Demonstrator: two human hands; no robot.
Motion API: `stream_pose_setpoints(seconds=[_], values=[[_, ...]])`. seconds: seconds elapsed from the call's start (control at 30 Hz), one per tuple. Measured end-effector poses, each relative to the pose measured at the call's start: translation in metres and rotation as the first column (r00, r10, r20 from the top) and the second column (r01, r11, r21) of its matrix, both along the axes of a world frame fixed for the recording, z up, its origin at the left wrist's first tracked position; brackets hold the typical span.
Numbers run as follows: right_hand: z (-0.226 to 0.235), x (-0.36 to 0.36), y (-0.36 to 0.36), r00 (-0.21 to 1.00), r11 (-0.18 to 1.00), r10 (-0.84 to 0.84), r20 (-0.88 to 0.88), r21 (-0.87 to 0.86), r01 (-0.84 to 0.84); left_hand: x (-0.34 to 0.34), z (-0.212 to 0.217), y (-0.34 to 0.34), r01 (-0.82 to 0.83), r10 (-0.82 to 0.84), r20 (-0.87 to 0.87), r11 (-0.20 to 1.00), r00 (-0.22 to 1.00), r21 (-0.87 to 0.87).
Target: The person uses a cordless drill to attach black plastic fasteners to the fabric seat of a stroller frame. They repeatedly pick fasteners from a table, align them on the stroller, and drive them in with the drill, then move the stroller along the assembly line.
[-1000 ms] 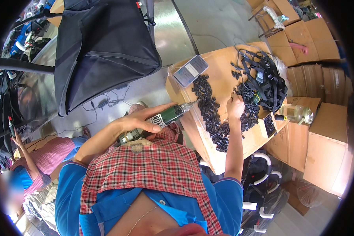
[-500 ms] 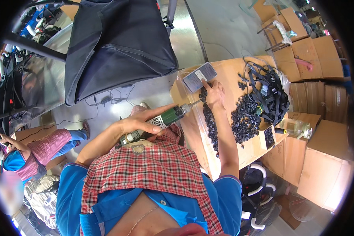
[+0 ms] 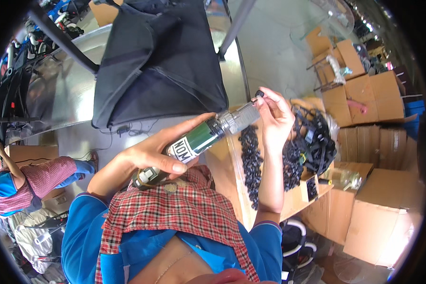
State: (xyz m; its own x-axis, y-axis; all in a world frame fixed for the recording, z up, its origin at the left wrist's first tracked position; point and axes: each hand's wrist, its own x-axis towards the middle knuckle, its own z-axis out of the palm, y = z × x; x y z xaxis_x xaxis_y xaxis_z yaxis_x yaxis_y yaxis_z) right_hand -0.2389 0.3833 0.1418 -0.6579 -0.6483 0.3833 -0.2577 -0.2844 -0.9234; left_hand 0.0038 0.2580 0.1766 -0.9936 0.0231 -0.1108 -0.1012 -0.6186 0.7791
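Note:
My left hand is wrapped round a green electric screwdriver, which points up and to the right. Just past its front end, my right hand pinches a small black plastic part between thumb and fingertips. Whether the part touches the bit I cannot tell. Below the right forearm, many more small black parts lie in heaps on a wooden table. A flat grey phone-like device shows behind the screwdriver's tip, partly covered.
A large black fabric piece on a frame stands ahead of me. Black straps lie heaped on the table's right side. Cardboard boxes are stacked to the right. Another person works at the far left.
My right hand has lifted off the table's parts with one small black part and brought it to the screwdriver's tip. The view has shifted slightly.

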Motion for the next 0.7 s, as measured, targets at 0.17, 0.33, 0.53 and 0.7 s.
stream_pose_setpoints(seconds=[0.17,0.33,0.53,0.7], values=[[0.051,0.038,-0.045,0.999,0.994,0.052,-0.017,-0.098,-0.053,0.027,0.022,-0.025,-0.07,0.072,-0.114,0.997,0.991,0.013],[0.074,0.079,-0.096,0.986,0.979,0.105,-0.132,-0.159,-0.125,0.063,0.034,-0.061,-0.15,0.15,-0.106,0.989,0.983,0.005],[0.087,0.138,-0.147,0.934,0.936,0.179,-0.309,-0.239,-0.259,0.114,0.017,-0.125,-0.164,0.138,-0.336,0.985,0.932,-0.051],[0.096,0.188,-0.185,0.85,0.918,0.206,-0.486,-0.204,-0.34,0.161,0.015,-0.169,-0.072,0.083,-0.369,0.996,0.926,0.044]])
